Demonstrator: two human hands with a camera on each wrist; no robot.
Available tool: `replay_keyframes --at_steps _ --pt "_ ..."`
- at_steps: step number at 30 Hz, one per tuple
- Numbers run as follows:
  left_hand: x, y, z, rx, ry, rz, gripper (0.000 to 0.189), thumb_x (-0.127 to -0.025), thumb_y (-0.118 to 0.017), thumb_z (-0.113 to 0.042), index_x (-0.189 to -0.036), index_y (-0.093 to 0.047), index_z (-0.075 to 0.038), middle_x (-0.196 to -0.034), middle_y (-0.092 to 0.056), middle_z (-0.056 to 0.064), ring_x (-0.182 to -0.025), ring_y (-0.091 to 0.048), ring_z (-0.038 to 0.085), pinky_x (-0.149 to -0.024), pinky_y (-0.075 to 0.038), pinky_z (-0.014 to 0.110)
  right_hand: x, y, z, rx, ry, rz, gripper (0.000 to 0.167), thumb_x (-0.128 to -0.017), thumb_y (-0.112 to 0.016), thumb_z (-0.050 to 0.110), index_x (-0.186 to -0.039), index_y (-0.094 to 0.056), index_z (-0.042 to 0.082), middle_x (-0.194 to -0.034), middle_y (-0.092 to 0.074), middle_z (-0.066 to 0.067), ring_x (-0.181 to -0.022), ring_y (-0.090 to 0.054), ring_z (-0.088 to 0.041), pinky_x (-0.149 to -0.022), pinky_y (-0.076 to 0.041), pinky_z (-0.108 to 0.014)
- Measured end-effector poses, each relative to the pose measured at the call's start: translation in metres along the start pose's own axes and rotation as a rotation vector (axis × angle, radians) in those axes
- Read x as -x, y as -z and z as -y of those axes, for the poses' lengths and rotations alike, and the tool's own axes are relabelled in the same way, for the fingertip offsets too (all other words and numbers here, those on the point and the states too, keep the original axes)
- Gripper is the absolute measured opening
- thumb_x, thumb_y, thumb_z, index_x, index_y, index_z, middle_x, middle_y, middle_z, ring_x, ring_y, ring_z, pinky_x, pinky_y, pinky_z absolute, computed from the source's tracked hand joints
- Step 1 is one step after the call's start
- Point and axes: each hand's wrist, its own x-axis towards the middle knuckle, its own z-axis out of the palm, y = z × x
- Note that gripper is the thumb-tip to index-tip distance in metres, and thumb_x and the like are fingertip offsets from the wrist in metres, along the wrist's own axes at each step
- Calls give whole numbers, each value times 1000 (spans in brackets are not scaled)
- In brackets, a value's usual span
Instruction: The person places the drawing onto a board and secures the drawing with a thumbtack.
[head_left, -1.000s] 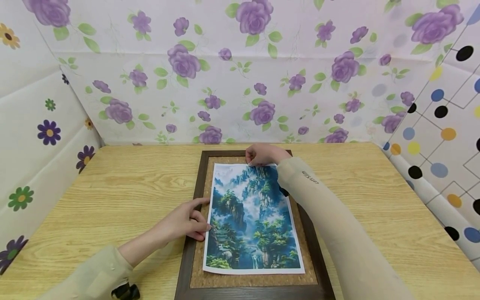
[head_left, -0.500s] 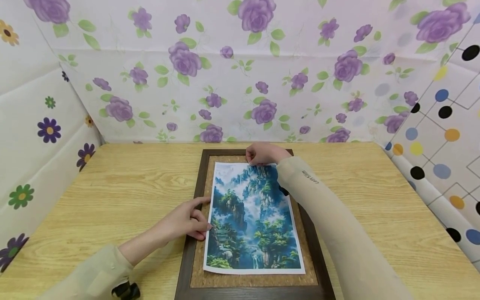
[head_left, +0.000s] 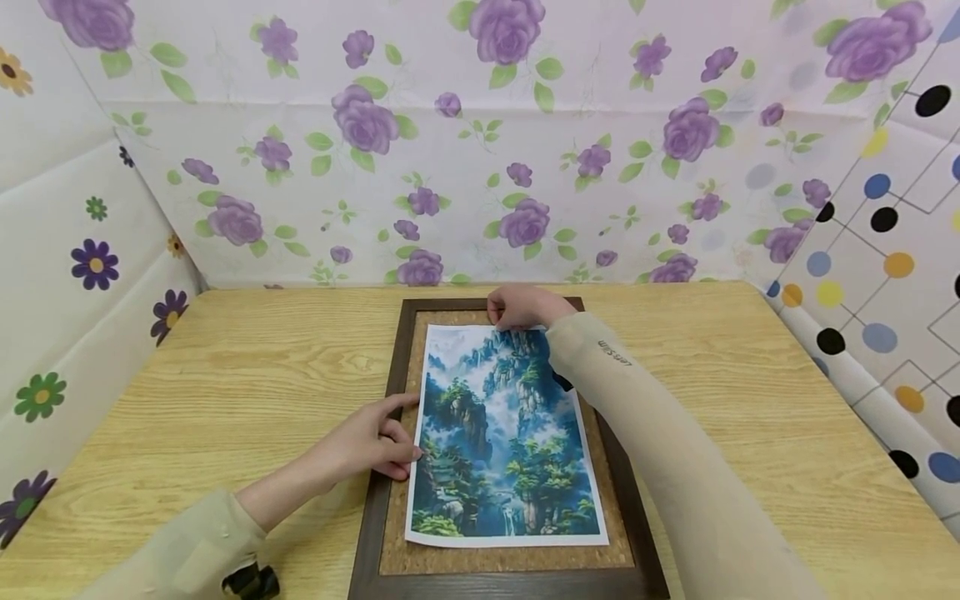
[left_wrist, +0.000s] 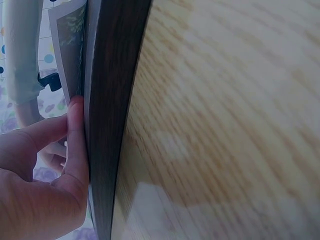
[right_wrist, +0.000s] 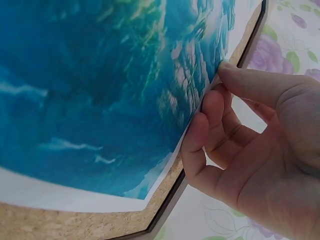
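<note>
A printed landscape picture [head_left: 502, 442] of misty mountains and trees, with a white border, lies over a cork board [head_left: 510, 561] set in a dark brown wooden frame [head_left: 372, 512]. My left hand [head_left: 366, 442] reaches over the frame's left side, thumb and fingers at the picture's left edge; in the left wrist view its fingertips meet at the paper's edge. At the far end, my right hand [head_left: 525, 307] pinches the picture's top edge, thumb [right_wrist: 240, 77] on the printed face and curled fingers along the edge. The picture's near left corner curls slightly.
The frame lies on a light wood-grain table [head_left: 262, 375]. Behind stands a wall covering with purple roses [head_left: 367, 121]. Flower-printed sheeting [head_left: 41, 396] bounds the left side and dotted sheeting [head_left: 900, 317] the right. A black strap device [head_left: 251, 582] sits at my left wrist.
Both hands keep their places on the picture, which lies where it was. Only a slight shift of the whole head view shows.
</note>
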Motion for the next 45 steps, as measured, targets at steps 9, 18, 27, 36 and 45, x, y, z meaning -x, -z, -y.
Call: replay_keyframes --at_steps 9,18,27,36,45 --pt "0 1 0 -5 -1 -12 80 -91 -66 -4 -157 -21 -5 -88 -72 10 -74 -71 21 -70 -63 36 -2 0 2 -29 12 -4 5 -98 -56 5 -95 -59 4 -88 -55 -7 -61 -44 -15 -59 -42 -27" --pt "1 0 1 13 -3 -4 81 -91 -66 -4 -157 -20 -4 -89 -72 12 -74 -71 20 -69 -63 35 -1 -2 -1 -71 1 -19 5 -97 -59 5 -95 -62 4 -86 -57 -8 -60 -45 -16 -60 -44 -29" --pt "0 0 2 23 -8 4 81 -91 -67 -4 -157 -19 -4 -89 -72 12 -75 -72 20 -70 -63 35 -1 -1 -4 -102 4 -23 6 -97 -60 7 -93 -64 4 -85 -60 -8 -61 -45 -18 -57 -42 -27" --pt "2 -1 -1 18 -31 2 82 -92 -66 -5 -157 -18 -2 -90 -72 14 -74 -71 19 -69 -63 35 0 -1 -7 -138 4 -65 8 -95 -63 6 -92 -70 3 -85 -67 -11 -67 -54 -21 -61 -48 -29" --pt "2 -1 0 10 -32 -2 81 -92 -66 -5 -157 -18 -3 -90 -72 14 -74 -71 19 -69 -63 35 2 -2 -6 -157 -5 -84 9 -94 -65 7 -90 -71 2 -86 -69 -12 -67 -55 -21 -63 -50 -32"
